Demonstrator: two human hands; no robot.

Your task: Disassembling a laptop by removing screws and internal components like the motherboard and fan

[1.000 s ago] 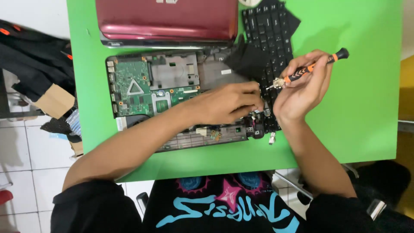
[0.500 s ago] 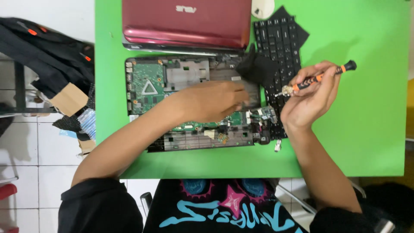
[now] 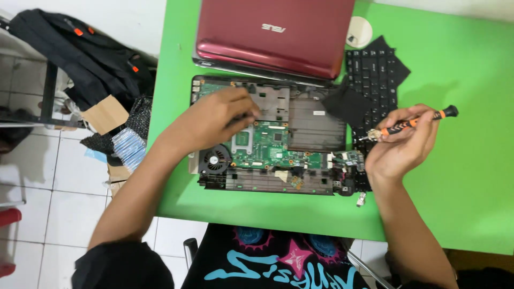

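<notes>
An opened laptop base [image 3: 300, 179] lies on the green table [image 3: 460, 182], its green circuit board [image 3: 273, 147] and round black fan [image 3: 214, 159] exposed. My left hand [image 3: 211, 119] rests over the board's left part, fingers curled and touching it; whether it pinches anything is hidden. My right hand [image 3: 399, 144] hovers at the base's right end, holding a black and orange screwdriver [image 3: 412, 123] whose metal tip points left.
The red laptop lid [image 3: 273, 35] stands behind the base. A detached black keyboard [image 3: 375, 80] and a black sheet [image 3: 342, 104] lie to the right of it, a round white disc [image 3: 358, 31] farther back. A black bag [image 3: 80, 53] sits left on a rack.
My left hand slid leftward from the base's right end to the board's left side. My right hand kept the screwdriver and stayed by the right end. The view also shifted.
</notes>
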